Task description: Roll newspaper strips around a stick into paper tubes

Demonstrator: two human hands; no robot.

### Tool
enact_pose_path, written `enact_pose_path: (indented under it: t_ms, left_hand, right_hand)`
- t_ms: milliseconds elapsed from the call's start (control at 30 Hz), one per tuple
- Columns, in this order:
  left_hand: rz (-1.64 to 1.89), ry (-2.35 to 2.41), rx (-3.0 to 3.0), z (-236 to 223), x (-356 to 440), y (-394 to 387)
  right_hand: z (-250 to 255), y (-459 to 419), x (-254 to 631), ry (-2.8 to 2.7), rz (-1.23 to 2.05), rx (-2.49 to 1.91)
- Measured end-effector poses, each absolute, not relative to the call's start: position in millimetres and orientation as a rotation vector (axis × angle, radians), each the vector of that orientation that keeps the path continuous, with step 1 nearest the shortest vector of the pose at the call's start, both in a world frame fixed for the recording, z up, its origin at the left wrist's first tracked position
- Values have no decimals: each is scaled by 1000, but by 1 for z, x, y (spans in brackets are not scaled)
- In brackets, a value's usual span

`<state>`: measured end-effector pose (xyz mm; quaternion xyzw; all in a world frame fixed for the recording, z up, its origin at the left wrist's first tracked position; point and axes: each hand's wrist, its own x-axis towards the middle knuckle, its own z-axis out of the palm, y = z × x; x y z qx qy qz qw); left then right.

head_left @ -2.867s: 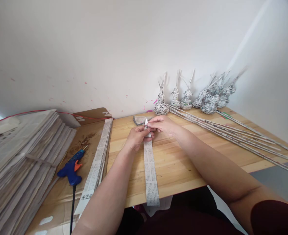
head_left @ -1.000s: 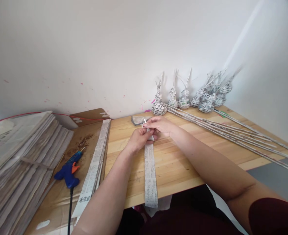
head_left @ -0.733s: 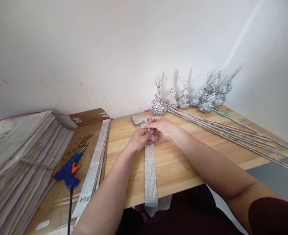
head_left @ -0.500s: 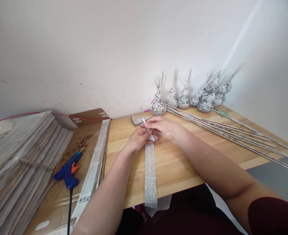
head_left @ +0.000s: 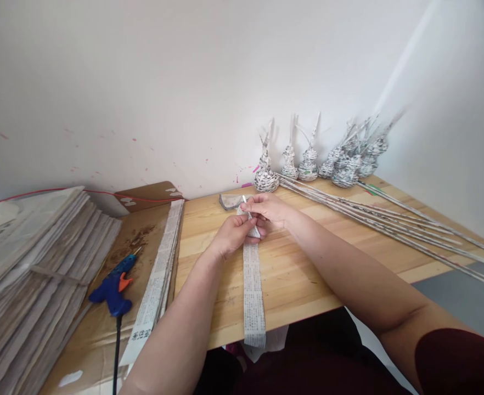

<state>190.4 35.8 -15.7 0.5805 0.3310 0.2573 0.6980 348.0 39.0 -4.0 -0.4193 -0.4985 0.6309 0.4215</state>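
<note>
Tip of grey-white printed newsprint strip [head_left: 253, 296] has rolled narrower vs. earlier; I see L hand [head_left: 234, 235] & R hand [head_left: 269, 208] pinching it, blue-orange glue gun [head_left: 111, 289] left of grip.

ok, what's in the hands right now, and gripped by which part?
A newspaper strip, pinched by the left hand and right hand at its far, rolled-up end; its near end overhangs the table.
</note>
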Motion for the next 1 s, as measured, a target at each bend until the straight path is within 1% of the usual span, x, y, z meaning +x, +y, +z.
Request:
enact_pose_path:
  t_ms: [167, 467, 667, 867, 1000]
  left_hand:
    - [560, 739, 1295, -13, 190, 34]
    - [538, 751, 1322, -17, 189, 36]
    - [537, 765, 1312, -19, 189, 37]
    - [562, 787, 1293, -17, 190, 36]
    - [553, 762, 1289, -17, 189, 36]
  right_hand:
    - [-5, 41, 356, -1384, 1635, -1014]
    - [-6, 45, 346, -1175, 1462, -1075]
    - [-3, 43, 356, -1367, 1541, -1023]
    - [-3, 42, 347, -1220, 1450, -1098]
    - [-5, 43, 350, -1279, 1500, -1071]
